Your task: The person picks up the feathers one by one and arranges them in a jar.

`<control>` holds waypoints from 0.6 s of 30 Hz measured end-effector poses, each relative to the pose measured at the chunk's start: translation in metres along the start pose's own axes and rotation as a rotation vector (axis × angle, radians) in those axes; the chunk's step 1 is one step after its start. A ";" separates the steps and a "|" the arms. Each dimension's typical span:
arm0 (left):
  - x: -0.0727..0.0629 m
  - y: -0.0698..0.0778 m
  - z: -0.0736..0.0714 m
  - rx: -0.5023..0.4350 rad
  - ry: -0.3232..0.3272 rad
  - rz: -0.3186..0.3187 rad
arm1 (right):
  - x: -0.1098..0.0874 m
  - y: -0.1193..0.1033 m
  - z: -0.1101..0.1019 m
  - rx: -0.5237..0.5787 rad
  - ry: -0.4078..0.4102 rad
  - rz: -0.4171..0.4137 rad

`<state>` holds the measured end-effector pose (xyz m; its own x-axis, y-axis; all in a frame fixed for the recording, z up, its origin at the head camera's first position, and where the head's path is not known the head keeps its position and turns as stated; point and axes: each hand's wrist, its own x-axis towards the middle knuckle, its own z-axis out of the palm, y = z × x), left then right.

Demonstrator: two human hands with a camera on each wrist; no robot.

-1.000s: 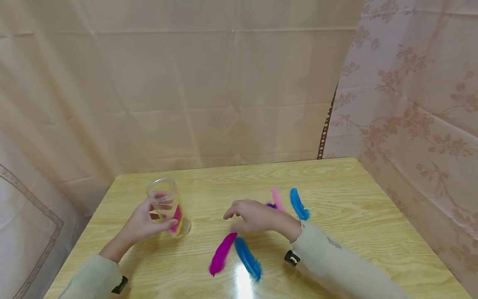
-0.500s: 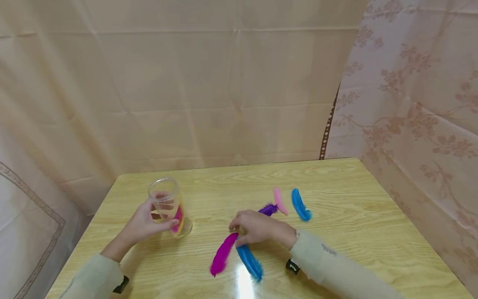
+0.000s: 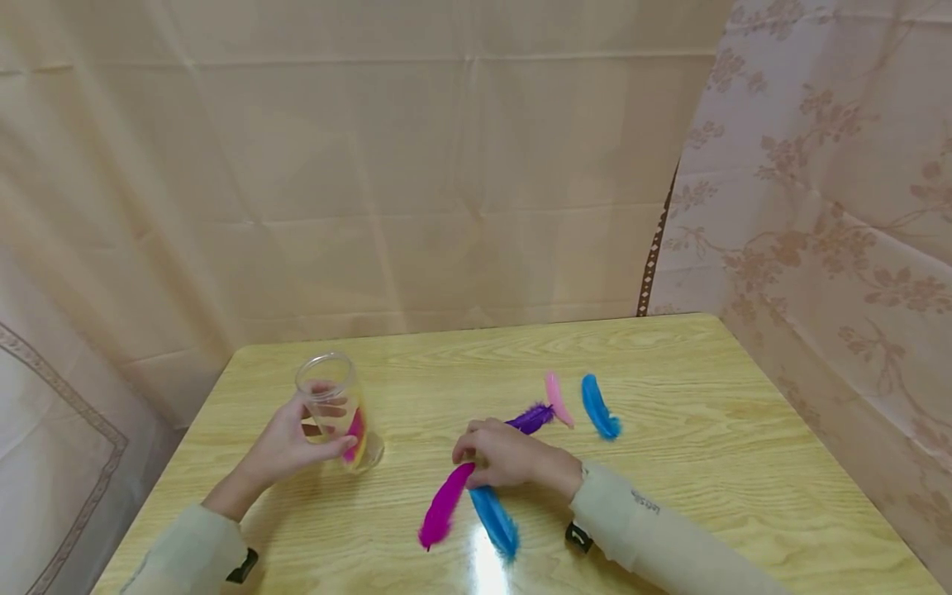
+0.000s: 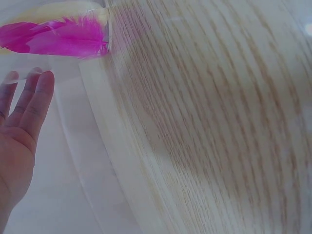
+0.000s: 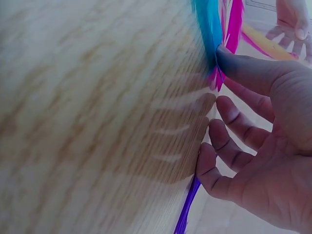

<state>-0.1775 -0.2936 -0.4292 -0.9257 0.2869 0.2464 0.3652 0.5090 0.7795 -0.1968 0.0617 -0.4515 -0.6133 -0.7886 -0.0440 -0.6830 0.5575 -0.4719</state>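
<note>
My left hand [image 3: 283, 442] grips a tall clear jar [image 3: 336, 415] by its side, tilted on the left of the table. Inside it lie a bright pink feather [image 4: 58, 36] and a pale yellow one, seen through the wall in the left wrist view. At the middle of the table, my right hand [image 3: 504, 453] pinches the bare end of a blue feather [image 3: 494, 525] between thumb and forefinger. A magenta feather [image 3: 445, 506] lies just left of it, its tip close to the fingertips. Beyond the knuckles is a purple feather [image 3: 532, 419], partly hidden by the hand.
A light pink feather [image 3: 558, 399] and a second blue feather [image 3: 598, 407] lie farther back to the right. The wooden table [image 3: 692, 446] ends at hanging beige cloth [image 3: 446, 190] behind and patterned cloth [image 3: 840, 248] on the right.
My right hand has come down onto the near feathers, uncovering more of the purple one. The near blue feather has shifted slightly left at its lower end. The left hand and jar stay put.
</note>
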 end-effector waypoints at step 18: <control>-0.002 -0.002 0.000 -0.020 0.000 0.001 | -0.001 0.002 0.001 -0.018 -0.012 -0.036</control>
<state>-0.1767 -0.2947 -0.4315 -0.9253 0.2875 0.2474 0.3643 0.4924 0.7904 -0.1973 0.0630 -0.4527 -0.5839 -0.8110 -0.0376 -0.7116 0.5335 -0.4572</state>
